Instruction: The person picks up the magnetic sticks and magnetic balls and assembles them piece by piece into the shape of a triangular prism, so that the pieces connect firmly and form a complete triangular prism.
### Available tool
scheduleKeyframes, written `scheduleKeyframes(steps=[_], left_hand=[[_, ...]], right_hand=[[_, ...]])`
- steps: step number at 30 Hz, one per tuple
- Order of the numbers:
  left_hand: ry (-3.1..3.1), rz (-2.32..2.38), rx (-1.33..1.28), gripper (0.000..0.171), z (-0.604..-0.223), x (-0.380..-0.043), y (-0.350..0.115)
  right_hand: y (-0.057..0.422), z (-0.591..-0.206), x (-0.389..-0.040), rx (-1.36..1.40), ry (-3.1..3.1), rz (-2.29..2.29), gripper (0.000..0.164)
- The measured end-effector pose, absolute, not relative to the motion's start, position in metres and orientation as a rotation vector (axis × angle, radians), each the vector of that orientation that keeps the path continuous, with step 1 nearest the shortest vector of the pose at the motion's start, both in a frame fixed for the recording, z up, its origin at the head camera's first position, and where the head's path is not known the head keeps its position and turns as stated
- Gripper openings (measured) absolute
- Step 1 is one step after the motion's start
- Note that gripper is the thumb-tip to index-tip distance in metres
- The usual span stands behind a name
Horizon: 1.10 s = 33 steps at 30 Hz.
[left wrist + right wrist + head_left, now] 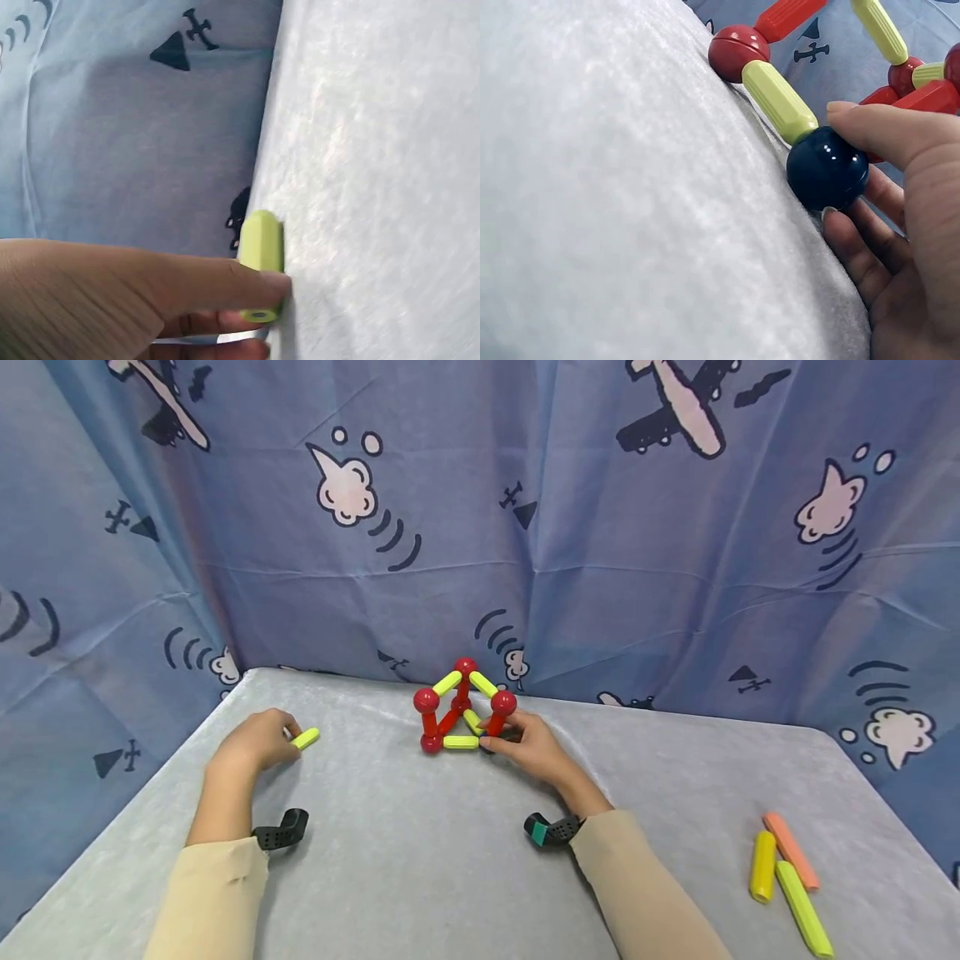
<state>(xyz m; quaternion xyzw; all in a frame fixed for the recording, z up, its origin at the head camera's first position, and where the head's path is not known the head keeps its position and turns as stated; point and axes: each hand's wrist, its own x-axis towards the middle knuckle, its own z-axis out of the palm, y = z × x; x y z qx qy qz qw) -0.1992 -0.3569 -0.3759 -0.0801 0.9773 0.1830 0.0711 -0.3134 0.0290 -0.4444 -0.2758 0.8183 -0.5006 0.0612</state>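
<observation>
At the left of the table, my left hand (257,742) pinches a short lime-green magnetic rod (306,738); the left wrist view shows thumb and fingers on the rod (261,241), its near end facing the camera. Further right stands a frame of red balls (427,700) joined by red rods (430,722) and lime-green rods (461,742). My right hand (536,750) is at the frame's right front corner. Its thumb and fingers hold the dark blue ball (825,176) there, into which a lime-green rod (780,101) runs from a red ball (739,52).
On the right side of the table lie a yellow rod (762,867), an orange rod (792,852) and a longer lime-green rod (805,910), close together. A blue printed curtain (465,543) hangs behind the grey-white table (397,852).
</observation>
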Motion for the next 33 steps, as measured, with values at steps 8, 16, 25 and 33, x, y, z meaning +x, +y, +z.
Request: scheduleKeyframes(steps=[8,16,25,33], left_hand=[[3.066,0.513,-0.195,0.025,-0.389,-0.211,-0.344],[3.223,0.799,0.032,0.026,-0.337,-0.211,-0.286],[3.311,1.056,0.402,0.027,-0.332,-0.214,-0.216],[3.361,0.989,0.652,0.029,-0.350,-0.221,-0.191]], right_hand=[[0.028,-0.446,-0.313,-0.797,2.477,-1.536,0.025],[0.029,-0.445,-0.312,-0.823,2.482,-1.564,0.023],[0.027,-0.446,-0.313,-0.810,2.467,-1.571,0.025],[0.027,-0.446,-0.313,-0.834,2.474,-1.577,0.024]])
